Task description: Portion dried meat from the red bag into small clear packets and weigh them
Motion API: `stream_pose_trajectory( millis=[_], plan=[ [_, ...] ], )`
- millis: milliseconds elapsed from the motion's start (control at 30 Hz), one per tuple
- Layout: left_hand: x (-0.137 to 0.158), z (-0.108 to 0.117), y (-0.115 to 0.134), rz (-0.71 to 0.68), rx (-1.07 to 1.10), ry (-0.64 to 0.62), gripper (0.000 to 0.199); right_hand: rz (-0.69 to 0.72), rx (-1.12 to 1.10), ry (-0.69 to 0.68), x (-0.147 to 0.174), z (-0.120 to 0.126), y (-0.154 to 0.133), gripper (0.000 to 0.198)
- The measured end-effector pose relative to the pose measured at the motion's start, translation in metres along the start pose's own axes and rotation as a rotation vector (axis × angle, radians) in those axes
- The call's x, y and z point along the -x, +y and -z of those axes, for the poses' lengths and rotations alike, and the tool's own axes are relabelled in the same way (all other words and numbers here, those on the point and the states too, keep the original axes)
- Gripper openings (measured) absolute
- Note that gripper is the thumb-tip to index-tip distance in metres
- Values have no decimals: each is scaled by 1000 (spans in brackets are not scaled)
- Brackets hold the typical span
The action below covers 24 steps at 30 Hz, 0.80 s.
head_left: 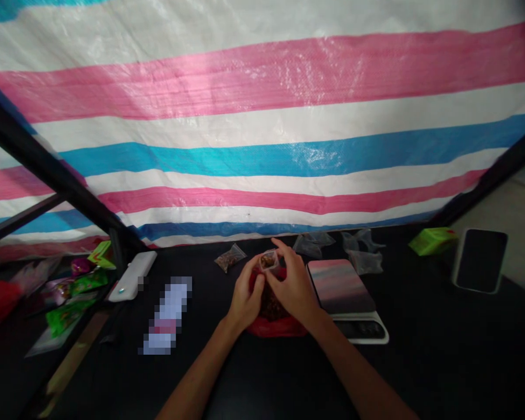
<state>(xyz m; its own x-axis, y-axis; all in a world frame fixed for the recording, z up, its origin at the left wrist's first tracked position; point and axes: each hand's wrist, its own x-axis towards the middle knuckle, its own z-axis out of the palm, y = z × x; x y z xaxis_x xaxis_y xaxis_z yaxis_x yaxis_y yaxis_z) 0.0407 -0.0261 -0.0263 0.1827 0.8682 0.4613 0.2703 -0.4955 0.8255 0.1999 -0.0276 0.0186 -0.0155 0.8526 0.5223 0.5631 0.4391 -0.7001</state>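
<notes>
Both forearms enter from the lower edge of the view and converge at the middle of the black table [227, 379], elbows apart and out of frame. The left hand [245, 294] angles up and inward, its index finger extended along the near side of a small clear bag [269, 261] and its thumb lower, pointing upward. The right hand [294, 286] mirrors it from the other side, back of the hand uppermost, index finger raised beyond the bag and thumb directed inward. Each hand grips an edge of the bag between fingers and thumb; the exact fingertip contact is partly hidden. The bag stands mouth upward, spread between the hands, with brown pieces visible inside. It is held above the far part of an open red bag [277, 328], which contains similar brown pieces and sits beneath the wrists. A white scale [378, 328] with a reflective plate stands just beside the right hand. A filled clear packet [230, 258] lies beyond the left hand, and loose clear bags [314, 245] lie beyond the right.
</notes>
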Motion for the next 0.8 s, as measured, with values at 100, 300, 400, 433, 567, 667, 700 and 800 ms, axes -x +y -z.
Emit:
stream_pose_trajectory(
  millis=[100, 300, 400, 433, 567, 667, 700, 800],
  plan=[
    [-2, -2, 1, 73, 36, 22, 36, -8, -53, -88, 13, -8, 3, 66],
    [-9, 3, 5, 159, 115, 95, 44, -98, -230, -119, 19, -2, 12, 61],
    [-9, 6, 5, 147, 95, 99, 45, -148, -276, -109, 13, -3, 19, 18],
    [-9, 6, 5, 139, 85, 98, 44, -150, -276, -112, 11, -3, 21, 11],
    [-8, 7, 7, 162, 67, 93, 43, -110, -166, -119, 6, 1, 24, 11],
    [-7, 5, 8, 200, 72, 85, 44, -63, -71, -125, 5, 6, 22, 11],
    [-7, 5, 8, 210, 76, 85, 45, -54, -61, -125, 5, 7, 21, 11],
    [-8, 4, 7, 233, 91, 109, 47, -51, -66, -129, 5, 8, 19, 8]
  ],
)
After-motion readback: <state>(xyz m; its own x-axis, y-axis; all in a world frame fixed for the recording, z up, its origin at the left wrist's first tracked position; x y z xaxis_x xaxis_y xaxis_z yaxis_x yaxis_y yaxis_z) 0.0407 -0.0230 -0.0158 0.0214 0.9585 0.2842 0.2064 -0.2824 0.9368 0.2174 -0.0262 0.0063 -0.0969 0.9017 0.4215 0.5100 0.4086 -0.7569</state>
